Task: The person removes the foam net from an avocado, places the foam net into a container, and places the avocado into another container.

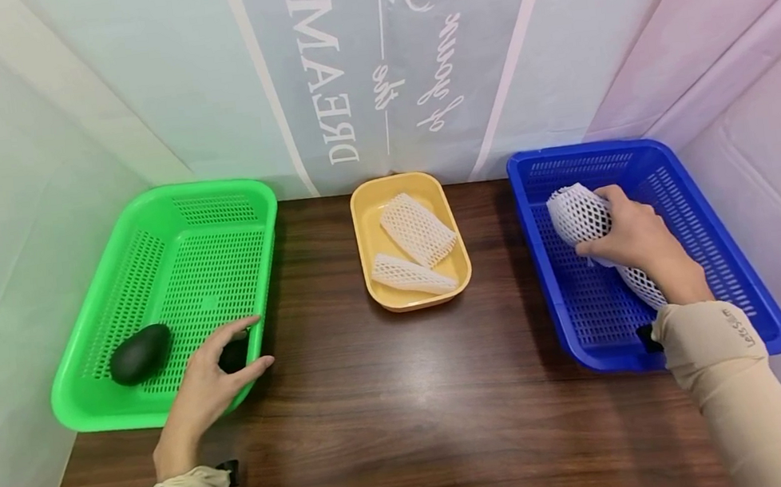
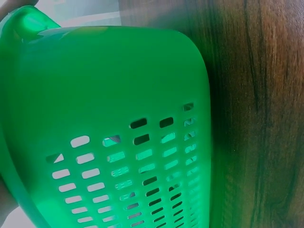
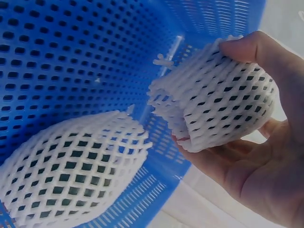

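In the head view, my left hand [image 1: 206,385] is spread at the right rim of the green basket [image 1: 267,249], thumb and fingers apart. A dark oval fruit [image 1: 233,355] shows between them inside the basket; contact with it cannot be told. Another dark fruit [image 1: 141,355] lies at the basket's lower left. My right hand [image 1: 639,239] grips a dark fruit in a white foam net [image 1: 578,214] over the blue basket [image 1: 547,282]. A second netted fruit [image 1: 641,286] lies below it, partly hidden by my wrist; the right wrist view shows this netted fruit [image 3: 71,171] beside the held one.
Between the baskets, a yellow tray [image 1: 464,267] holds two white foam nets [image 1: 419,228]. The brown wooden table [image 1: 380,405] reaches a printed cloth [image 1: 393,139] at the back. Cloth also hangs at both sides.
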`<move>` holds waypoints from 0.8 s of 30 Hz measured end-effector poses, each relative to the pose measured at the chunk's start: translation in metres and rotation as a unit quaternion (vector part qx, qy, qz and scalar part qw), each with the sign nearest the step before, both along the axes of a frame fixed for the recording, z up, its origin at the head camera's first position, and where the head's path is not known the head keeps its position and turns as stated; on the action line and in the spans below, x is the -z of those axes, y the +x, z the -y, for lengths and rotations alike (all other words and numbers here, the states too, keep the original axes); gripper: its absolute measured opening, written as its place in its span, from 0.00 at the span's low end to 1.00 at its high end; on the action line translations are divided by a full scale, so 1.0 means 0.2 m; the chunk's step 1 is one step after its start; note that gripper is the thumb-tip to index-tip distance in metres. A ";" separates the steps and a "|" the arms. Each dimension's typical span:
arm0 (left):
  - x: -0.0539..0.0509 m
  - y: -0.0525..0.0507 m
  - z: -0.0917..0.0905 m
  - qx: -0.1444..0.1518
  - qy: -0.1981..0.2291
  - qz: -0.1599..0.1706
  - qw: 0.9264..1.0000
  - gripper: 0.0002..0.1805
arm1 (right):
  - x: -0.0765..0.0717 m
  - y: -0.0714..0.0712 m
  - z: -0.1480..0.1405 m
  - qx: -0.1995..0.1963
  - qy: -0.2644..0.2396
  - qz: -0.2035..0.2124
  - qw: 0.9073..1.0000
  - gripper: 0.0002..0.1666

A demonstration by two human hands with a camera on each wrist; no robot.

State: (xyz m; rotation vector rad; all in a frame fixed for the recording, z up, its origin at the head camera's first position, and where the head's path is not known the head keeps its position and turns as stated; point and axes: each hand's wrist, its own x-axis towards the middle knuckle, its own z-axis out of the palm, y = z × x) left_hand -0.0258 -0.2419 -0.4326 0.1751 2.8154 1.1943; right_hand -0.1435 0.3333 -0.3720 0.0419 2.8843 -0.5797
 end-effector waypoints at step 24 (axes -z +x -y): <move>0.01 -0.01 -0.01 0.013 0.015 -0.073 0.997 0.32 | -0.17 0.14 0.30 -0.051 -0.050 -0.093 0.993 0.52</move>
